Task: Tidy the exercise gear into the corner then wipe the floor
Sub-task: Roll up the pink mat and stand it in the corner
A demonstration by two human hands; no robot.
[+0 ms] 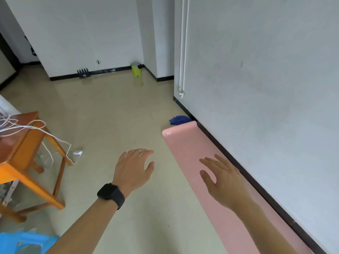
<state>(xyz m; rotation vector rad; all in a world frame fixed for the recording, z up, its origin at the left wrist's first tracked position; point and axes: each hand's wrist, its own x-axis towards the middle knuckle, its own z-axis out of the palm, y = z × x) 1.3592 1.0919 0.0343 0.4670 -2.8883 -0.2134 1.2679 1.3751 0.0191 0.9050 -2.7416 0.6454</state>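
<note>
A pink mat (211, 162) lies unrolled flat on the floor (113, 110), its long right edge against the wall (266, 79). A blue cloth (177, 119) sits crumpled just past its far end. Both hands are empty, fingers spread wide: the right hand (222, 178) hovers over the mat, the left hand (134, 166), with a watch (111, 195) on its wrist, over bare floor beside it. Tidying looks barely begun; the mat is not rolled, the cloth lies untouched, so wiping remains. A wooden table (23, 143) stands at left.
</note>
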